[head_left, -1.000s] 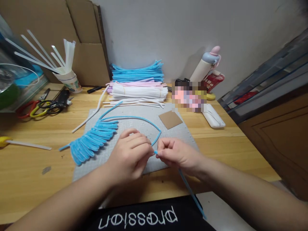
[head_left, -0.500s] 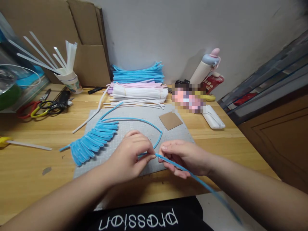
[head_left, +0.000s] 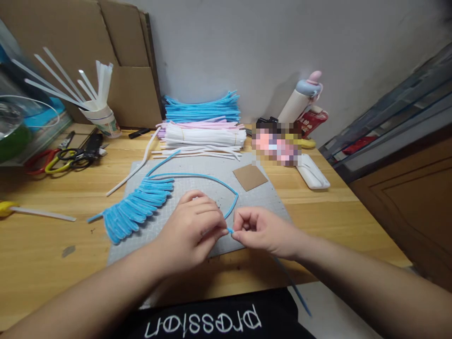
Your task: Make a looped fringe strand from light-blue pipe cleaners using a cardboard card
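Now right hand [head_left: 265, 231] re-pinches blue pipe cleaner [head_left: 230, 230]; left hand [head_left: 196, 228], at nine o'clock, pinches too; twisting seemingly resumes.

Prob. home craft corner: wood desk [head_left: 332, 214] w/ cutting mat [head_left: 197, 188], pipe-cleaner bundles [head_left: 203, 110], scissors [head_left: 52, 153] & water btl [head_left: 294, 106].

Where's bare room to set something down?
Tabletop right of the gray mat, between white case and right forearm; left of it, between yellow-handled tool and gray scrap. Crowded: mat's front, left hand, right hand pinching blue stem; mat's rear, stem bundles.
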The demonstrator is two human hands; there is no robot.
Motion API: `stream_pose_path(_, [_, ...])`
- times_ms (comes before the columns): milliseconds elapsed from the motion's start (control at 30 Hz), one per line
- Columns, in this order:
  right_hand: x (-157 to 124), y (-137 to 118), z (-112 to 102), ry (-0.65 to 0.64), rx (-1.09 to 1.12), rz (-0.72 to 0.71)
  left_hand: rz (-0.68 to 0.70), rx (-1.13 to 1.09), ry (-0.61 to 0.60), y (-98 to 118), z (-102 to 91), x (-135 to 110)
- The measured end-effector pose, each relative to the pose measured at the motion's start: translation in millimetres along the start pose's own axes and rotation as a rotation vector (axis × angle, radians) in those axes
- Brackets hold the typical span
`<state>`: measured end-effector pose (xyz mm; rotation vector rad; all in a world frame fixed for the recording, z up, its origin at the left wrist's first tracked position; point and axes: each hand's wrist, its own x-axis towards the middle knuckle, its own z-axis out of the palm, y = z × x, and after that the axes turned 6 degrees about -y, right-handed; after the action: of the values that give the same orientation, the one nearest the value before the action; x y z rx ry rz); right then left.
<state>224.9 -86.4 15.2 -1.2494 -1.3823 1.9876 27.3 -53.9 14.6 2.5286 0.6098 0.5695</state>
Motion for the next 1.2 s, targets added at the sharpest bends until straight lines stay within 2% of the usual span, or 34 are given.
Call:
stream_pose_path(233, [-3,-1,-1,0.071,-0.331,-0.067,-0.028,-0.019,-0.012,0,1.7,0])
stream_pose_path(300, [-3,3,-1,0.112,-0.436,-0.132,-0.056,-0.059,-0.031,-1,2.1,2])
stream_pose_path(367, [-4,8,-2,0.176,-0.644,-0.284,-0.107,-0.134,-0.052,-4,2.8,3])
stream_pose_path(500, [-6,22,-5,0.305,-1.266,-0.742,-0.319,-0.349,-0.098,-6,4.2,7])
stream_pose_path(533, [-6,25,-5,0.341,-1.368,-0.812,-0.368,-0.400,-0.118,-6,4.1,8])
stream_pose_path(600, [-7,28,-5,0.385,-1.398,-0.834,-0.413,-0.457,-0.143,-5,3.1,7])
stream_pose_path(667, [-7,25,-4,0.351,-1.185,-0.699,-0.373,-0.438,-0.113,-5,1.3,6])
stream_pose_path(733, [-6,19,-3,0.247,-0.769,-0.426,-0.287,-0.374,-0.070,-5,-0.5,5])
stream_pose_path(867, [-2,4,-9,-0.151,0.178,0.223,-0.122,-0.270,-0.072,-4,-2.5,4])
stream_pose_path(933, [-1,2,-12,-0.338,0.478,0.413,-0.072,-0.243,-0.081,-3,-2.5,5])
stream_pose_path(967, [-1,3,-13,-0.398,0.574,0.452,-0.055,-0.234,-0.083,-3,-2.5,5])
stream_pose_path(1033, [-1,7,-12,-0.451,0.684,0.432,-0.028,-0.216,-0.081,-2,-2.5,4])
stream_pose_path(1200, [-2,17,-5,-0.383,0.669,0.198,-0.012,-0.167,-0.064,1,-4.5,2])
